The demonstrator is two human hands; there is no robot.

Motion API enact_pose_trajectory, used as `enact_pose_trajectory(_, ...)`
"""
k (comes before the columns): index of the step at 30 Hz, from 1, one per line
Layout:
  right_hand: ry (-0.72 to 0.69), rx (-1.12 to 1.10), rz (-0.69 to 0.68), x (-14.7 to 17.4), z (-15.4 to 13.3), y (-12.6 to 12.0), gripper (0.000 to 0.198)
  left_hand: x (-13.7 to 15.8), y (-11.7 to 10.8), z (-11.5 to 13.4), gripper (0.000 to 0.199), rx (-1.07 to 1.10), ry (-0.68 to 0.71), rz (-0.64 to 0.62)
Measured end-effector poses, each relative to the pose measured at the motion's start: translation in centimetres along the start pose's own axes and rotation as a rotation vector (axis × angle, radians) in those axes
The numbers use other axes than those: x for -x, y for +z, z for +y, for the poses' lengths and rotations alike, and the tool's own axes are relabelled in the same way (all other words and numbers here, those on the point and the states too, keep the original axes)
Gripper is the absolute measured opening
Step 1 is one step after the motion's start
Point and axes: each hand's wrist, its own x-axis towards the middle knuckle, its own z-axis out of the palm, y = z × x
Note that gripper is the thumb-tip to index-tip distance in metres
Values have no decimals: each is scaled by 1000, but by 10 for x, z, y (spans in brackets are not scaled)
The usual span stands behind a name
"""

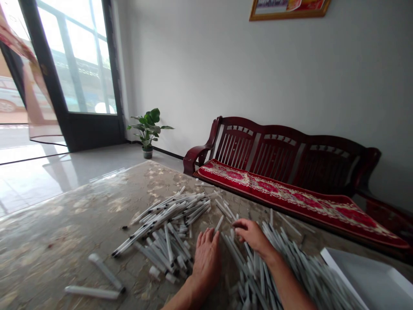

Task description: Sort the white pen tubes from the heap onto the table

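Observation:
My left hand point(207, 254) is at the middle of the table's near side, its fingers closed around a slim white pen barrel point(219, 223) that sticks up past the thumb. Just to the right, my right hand point(251, 234) is pinched at the fingertips above loose barrels; what it grips is too small and blurred to make out. Left of my hands lies a pile of white pen barrels point(174, 211) with dark ends, and shorter tubes point(161, 252) in front of it. Under and beside my right forearm spreads a larger heap of greyish barrels point(290, 262), smeared by motion.
A patterned cover point(80, 228) lies over the table. Two separate tubes point(92, 292) rest at the near left. At the right edge stands a shallow white tray point(364, 275). Behind are a dark red wooden bench point(267, 146), a potted plant point(147, 150) and a glass door point(90, 64).

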Motion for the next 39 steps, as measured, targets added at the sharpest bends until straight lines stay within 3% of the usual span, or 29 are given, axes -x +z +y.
enact_pose_trajectory(4,51,171,148,-28,15,-10,46,0,-1,1,52,7,-10,-26)
enact_pose_trajectory(7,4,249,116,-38,15,-4,50,-1,-2,3,52,7,-11,-42)
enact_pose_trajectory(12,-17,312,76,-40,11,9,37,-2,-2,3,53,8,-16,-64)
enact_pose_trajectory(22,168,130,170,-48,21,-3,25,-5,2,1,61,2,-63,-68)
enact_pose_trajectory(28,76,-171,-23,-13,3,4,28,-6,0,2,61,13,-90,-48)
enact_pose_trajectory(31,-9,-217,-170,-1,-8,10,28,-7,-1,1,57,41,-90,-42)
enact_pose_trajectory(36,20,-36,35,-21,-18,16,22,-6,0,0,50,70,-72,11)
enact_pose_trajectory(39,43,36,90,-33,-19,24,25,-6,-1,1,50,75,-76,-3)
